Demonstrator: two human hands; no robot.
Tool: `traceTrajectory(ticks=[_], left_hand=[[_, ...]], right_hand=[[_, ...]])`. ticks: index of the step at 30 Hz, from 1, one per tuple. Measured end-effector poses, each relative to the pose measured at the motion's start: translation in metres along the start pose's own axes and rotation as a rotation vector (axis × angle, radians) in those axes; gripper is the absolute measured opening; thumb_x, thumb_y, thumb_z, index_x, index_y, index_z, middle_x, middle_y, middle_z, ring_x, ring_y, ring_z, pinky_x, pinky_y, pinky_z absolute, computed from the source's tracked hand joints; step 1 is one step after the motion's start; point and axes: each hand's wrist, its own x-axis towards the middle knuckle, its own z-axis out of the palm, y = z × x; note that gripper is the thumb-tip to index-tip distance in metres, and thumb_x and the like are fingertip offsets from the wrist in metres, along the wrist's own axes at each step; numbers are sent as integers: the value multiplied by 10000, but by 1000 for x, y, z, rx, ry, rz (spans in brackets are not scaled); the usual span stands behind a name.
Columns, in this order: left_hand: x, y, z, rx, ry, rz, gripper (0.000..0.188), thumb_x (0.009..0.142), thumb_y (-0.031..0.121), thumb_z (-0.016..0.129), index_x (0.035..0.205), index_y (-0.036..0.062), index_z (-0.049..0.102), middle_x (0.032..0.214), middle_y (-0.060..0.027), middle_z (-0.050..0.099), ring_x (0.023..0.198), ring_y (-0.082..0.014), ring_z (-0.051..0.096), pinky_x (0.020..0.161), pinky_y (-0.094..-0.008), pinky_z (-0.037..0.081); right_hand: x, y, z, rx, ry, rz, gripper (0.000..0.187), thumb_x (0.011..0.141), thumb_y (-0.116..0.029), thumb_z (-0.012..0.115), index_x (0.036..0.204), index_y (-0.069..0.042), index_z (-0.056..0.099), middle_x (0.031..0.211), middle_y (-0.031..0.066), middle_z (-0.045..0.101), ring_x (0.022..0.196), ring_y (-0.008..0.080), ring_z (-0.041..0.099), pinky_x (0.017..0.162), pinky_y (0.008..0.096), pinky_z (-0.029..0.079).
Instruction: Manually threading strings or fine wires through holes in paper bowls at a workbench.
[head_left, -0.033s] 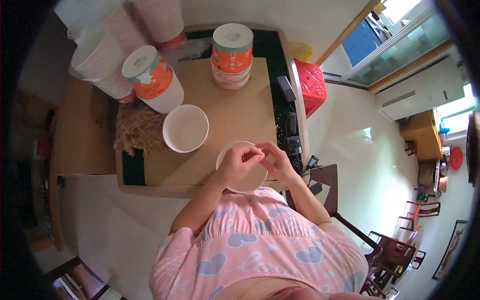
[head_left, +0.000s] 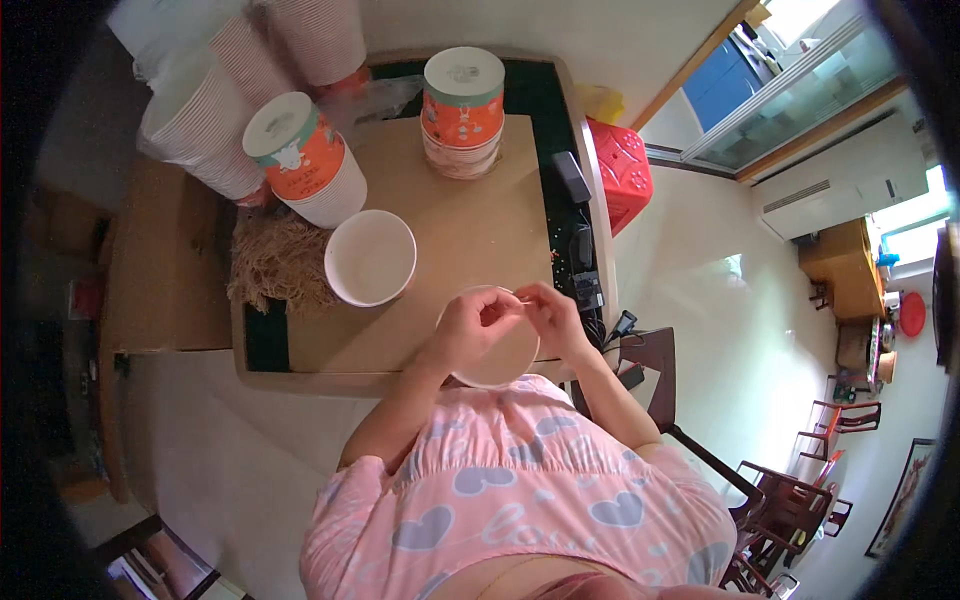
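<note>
At the table's near edge, a white paper cup (head_left: 508, 358) stands or is held against my body, partly hidden under both hands. My left hand (head_left: 476, 325) is over the cup's left side, thumb and fingers curled into a pinch. My right hand (head_left: 553, 318) is at the cup's far right rim, its fingers pinched close to the left fingertips. Something small and pale seems to be between the fingertips, too small to name. Farther left, another open white paper cup (head_left: 370, 258) sits by itself, next to a heap of tan stringy fibres (head_left: 275, 262).
Upside-down stacks of orange and white paper cups (head_left: 463, 112) (head_left: 305, 160) stand on the cardboard sheet (head_left: 455, 225). Bagged cup stacks (head_left: 205, 130) crowd the far left. Black adapters and cables (head_left: 583, 245) line the table's right side, near a red stool (head_left: 622, 175) and dark chair (head_left: 655, 375).
The cup under my hands has shifted slightly to the right. My fingers have moved a little, staying close together.
</note>
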Motion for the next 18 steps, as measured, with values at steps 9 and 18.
traceTrajectory(ticks=[9,18], left_hand=[[1,-99,-51,350,200,-156,213,840,154,587,965,-13,632,877,-142,658,736,-243,635,701,-347,500],[6,-134,-34,-55,79,-530,273,926,223,463,875,44,662,706,-28,635,424,-88,461,397,-240,387]], right_hand=[[5,23,0,-447,213,181,210,836,-160,579,1011,-48,607,822,120,603,734,288,586,671,360,469],[37,14,-22,-543,-142,329,269,834,-253,537,859,-1,627,728,204,596,712,386,588,669,423,485]])
